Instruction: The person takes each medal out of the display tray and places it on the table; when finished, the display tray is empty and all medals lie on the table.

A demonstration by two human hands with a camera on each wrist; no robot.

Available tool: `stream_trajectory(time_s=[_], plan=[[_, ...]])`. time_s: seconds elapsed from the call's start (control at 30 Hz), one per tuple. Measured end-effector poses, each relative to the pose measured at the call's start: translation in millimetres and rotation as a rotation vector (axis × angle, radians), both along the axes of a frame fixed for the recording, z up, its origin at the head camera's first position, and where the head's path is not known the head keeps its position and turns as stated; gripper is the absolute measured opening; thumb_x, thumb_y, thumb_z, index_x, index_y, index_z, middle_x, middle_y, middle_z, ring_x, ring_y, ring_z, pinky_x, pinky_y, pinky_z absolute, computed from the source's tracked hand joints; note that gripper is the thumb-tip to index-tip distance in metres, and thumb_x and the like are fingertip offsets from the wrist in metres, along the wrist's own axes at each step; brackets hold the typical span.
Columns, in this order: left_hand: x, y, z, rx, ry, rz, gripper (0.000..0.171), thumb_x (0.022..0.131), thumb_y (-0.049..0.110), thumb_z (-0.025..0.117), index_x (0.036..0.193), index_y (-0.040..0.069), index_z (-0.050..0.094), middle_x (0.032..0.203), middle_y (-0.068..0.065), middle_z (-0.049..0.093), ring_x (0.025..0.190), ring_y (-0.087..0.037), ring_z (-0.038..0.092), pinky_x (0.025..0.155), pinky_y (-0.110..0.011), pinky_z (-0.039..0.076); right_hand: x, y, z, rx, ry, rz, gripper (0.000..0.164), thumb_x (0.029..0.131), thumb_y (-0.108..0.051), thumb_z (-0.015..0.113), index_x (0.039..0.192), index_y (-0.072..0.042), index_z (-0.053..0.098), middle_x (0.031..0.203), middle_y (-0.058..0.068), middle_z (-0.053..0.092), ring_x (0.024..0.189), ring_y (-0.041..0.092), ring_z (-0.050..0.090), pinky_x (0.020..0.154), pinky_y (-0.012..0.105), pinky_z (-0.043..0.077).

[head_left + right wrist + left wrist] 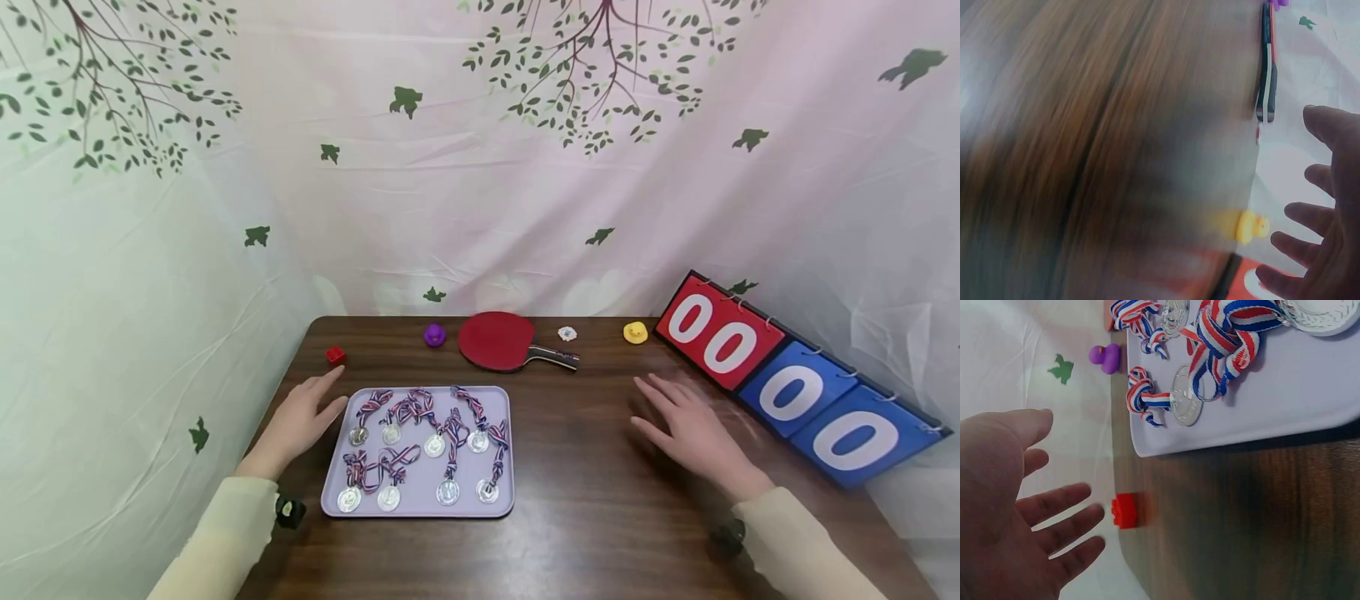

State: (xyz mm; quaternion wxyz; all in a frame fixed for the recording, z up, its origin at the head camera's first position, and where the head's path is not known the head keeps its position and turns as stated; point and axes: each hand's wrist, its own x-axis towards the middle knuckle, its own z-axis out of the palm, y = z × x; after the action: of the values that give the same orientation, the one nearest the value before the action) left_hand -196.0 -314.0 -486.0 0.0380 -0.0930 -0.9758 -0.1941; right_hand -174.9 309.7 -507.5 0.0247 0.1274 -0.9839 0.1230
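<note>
A pale lilac tray (pixel 416 510) sits left of the middle of the table, with several medals (pixel 447 492) on knotted red, white and blue ribbons lying in it. My left hand (pixel 298 421) hovers at the tray's left side, fingers spread and holding nothing. Just past its fingertips is a small red toy brick (pixel 336 356), also seen in the left wrist view. On the other side, my right hand (pixel 690 429) is over the table with loose, spread fingers and nothing in them. The scoreboard (pixel 795 379) with red and blue number cards stands to its right.
Along the back edge are a purple rubber duck (pixel 434 335), a red table tennis bat (pixel 497 342), a white poker chip (pixel 567 333) and a yellow rubber duck (pixel 635 332). A printed curtain (pixel 480 208) hangs behind the brown wooden table (pixel 570 500).
</note>
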Motion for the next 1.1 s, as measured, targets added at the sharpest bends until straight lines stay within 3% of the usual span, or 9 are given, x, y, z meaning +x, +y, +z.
stream_trajectory(time_s=[0.13,0.27,0.43,0.6,0.73,0.87,1.1], plan=[[2.8,-5,-3.4,0.095,-0.074,0.020,0.058,0.095,0.035,0.058,0.146,0.016,0.038,0.134,-0.020,0.050,0.119,-0.040,0.048,0.095,-0.058,0.038,-6.1,-20,-6.2,-0.077,-0.014,0.015,0.077,0.082,-0.058,0.064,0.147,-0.030,0.035,0.145,0.009,0.040,0.132,0.035,0.033,0.098,0.064,0.031],[7.3,-7,-11.3,0.156,-0.110,0.032,0.052,0.094,0.027,0.061,0.142,0.015,0.045,0.115,-0.014,0.060,0.096,-0.029,0.056,0.078,-0.045,0.049,-9.2,-49,-9.1,-0.171,-0.006,0.061,0.068,0.084,-0.052,0.066,0.143,-0.026,0.043,0.137,0.005,0.048,0.127,0.029,0.039,0.098,0.058,0.035],[14.1,-11,-26.1,0.213,-0.144,0.039,0.044,0.093,0.020,0.062,0.135,0.015,0.053,0.097,-0.005,0.060,0.080,-0.021,0.052,0.066,-0.034,0.044,-9.8,-89,-14.8,-0.271,0.011,0.126,0.053,0.087,-0.044,0.066,0.135,-0.025,0.053,0.127,-0.002,0.054,0.121,0.021,0.046,0.096,0.052,0.039],[21.2,-15,-38.5,0.270,-0.182,0.055,0.040,0.094,0.019,0.061,0.133,0.017,0.056,0.093,-0.003,0.058,0.080,-0.021,0.051,0.068,-0.034,0.043,-10.8,-130,-19.3,-0.347,0.008,0.189,0.045,0.088,-0.041,0.066,0.129,-0.024,0.058,0.123,-0.009,0.056,0.118,0.014,0.047,0.096,0.046,0.041],[26.5,-18,-44.6,0.319,-0.207,0.055,0.037,0.094,0.020,0.061,0.131,0.018,0.058,0.094,-0.003,0.058,0.083,-0.021,0.051,0.070,-0.033,0.043,-10.8,-162,-19.7,-0.420,0.003,0.270,0.041,0.087,-0.036,0.068,0.125,-0.021,0.062,0.118,-0.006,0.060,0.111,0.010,0.049,0.093,0.040,0.043],[31.7,-19,-48.8,0.360,-0.222,0.048,0.034,0.093,0.019,0.062,0.127,0.019,0.062,0.095,-0.003,0.059,0.083,-0.021,0.051,0.070,-0.032,0.043,-7.3,-190,-20.8,-0.443,-0.001,0.354,0.034,0.086,-0.031,0.071,0.118,-0.020,0.066,0.108,-0.005,0.064,0.100,0.010,0.051,0.085,0.035,0.045],[36.1,-16,-55.0,0.409,-0.228,0.042,0.031,0.092,0.017,0.064,0.123,0.021,0.064,0.093,-0.005,0.056,0.079,-0.022,0.049,0.065,-0.028,0.041,0.5,-222,-24.1,-0.346,0.066,0.426,0.025,0.085,-0.032,0.071,0.108,-0.022,0.071,0.100,-0.008,0.063,0.095,0.010,0.050,0.083,0.032,0.044]])
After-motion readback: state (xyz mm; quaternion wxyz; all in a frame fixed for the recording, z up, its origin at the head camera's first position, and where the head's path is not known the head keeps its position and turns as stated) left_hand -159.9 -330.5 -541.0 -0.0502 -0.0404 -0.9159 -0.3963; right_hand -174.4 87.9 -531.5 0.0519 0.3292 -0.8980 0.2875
